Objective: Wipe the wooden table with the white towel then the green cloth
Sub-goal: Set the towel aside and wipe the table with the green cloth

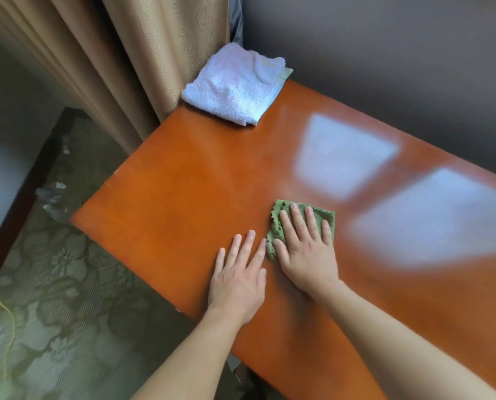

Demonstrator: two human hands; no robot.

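Hands: my right hand [306,249] flat, fingers spread, pressing green cloth [301,223] on table [168,197] nr front edge; left hand [238,278] open, flat beside it, holding nothing. White towel [236,83] at far corner. Best w/ even pressure, overlapping strokes
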